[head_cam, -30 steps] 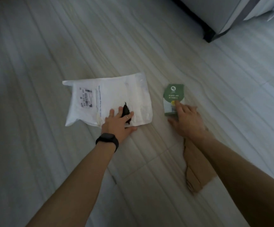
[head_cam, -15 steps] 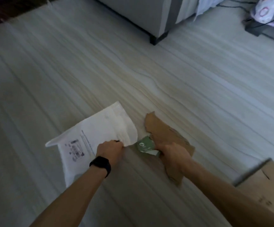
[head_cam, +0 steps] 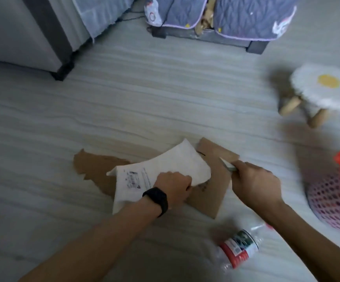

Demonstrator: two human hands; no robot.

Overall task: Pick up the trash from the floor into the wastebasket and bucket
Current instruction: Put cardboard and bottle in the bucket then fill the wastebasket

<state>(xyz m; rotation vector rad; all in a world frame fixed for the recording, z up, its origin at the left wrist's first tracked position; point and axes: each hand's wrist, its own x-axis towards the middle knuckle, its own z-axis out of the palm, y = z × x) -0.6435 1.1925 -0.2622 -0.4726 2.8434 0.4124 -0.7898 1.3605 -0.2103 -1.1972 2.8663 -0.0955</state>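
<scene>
Trash pickup under way: a person's left hand (head_cam: 173, 188) grips a white mailing bag (head_cam: 165, 165) near its middle and holds it just above the floor (head_cam: 165, 98). The right hand (head_cam: 254, 184) curls round a small flat packet (head_cam: 228, 166), seen edge-on. The bag looks light, limp and slick, so it is probably best bunched in a fist. The packet seems stiff enough to pinch by an edge. In view are one bag, one packet, one torn cardboard scrap (head_cam: 95, 167), one folded cardboard sheet (head_cam: 211, 198) and one crushed plastic bottle (head_cam: 240, 249). One pink mesh wastebasket (head_cam: 332, 202) stands to the right; no bucket is visible.
</scene>
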